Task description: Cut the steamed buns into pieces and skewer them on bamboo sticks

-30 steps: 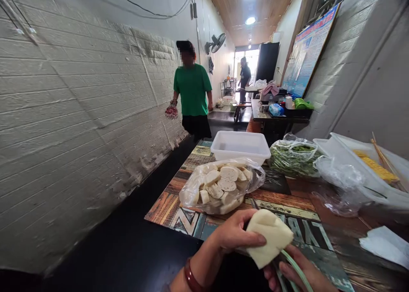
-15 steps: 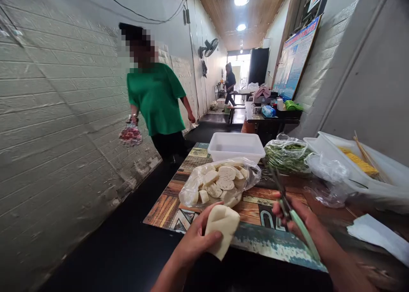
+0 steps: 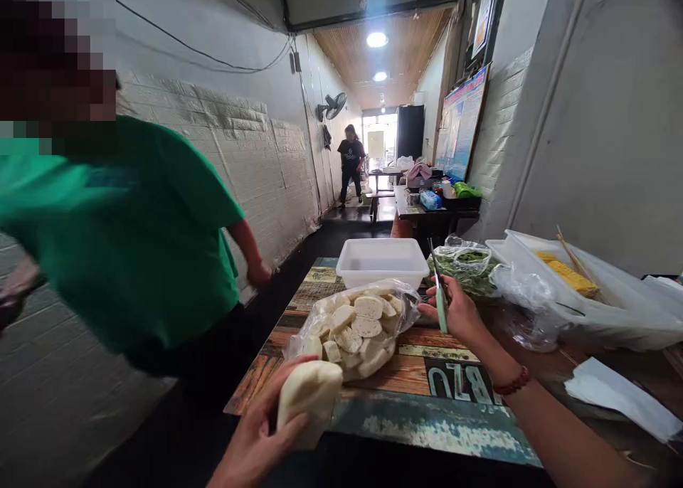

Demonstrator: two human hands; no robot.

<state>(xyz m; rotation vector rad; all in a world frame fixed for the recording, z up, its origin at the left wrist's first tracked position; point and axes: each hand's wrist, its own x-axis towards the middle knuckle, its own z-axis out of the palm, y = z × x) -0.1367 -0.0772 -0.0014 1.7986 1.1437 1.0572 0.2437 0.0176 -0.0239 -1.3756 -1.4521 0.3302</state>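
Observation:
My left hand point(image 3: 261, 427) is closed around a thick, pale slice of what looks like steamed bun point(image 3: 310, 395), near the table's front edge. Beyond it lies a clear plastic bag point(image 3: 408, 299) filled with several similar white, porous slices point(image 3: 367, 326). My right hand point(image 3: 459, 310) grips scissors point(image 3: 440, 303) with a pale green handle, their dark blades pointing up. It is above the table, just right of the bag, and the scissors stay apart from the slice in my left hand.
Behind the bag stands a white plastic tub point(image 3: 382, 264). Bagged greens point(image 3: 469, 271) and a large white bin point(image 3: 634, 317) with yellow food occupy the right; white paper point(image 3: 622, 399) lies nearer. A person in green point(image 3: 144, 246) is close on the left, another person point(image 3: 351, 162) farther back.
The green-shirted person has come much closer on the left. My right hand has lifted the scissors forward and turned them upright. My left hand keeps the slice, now lower left in view.

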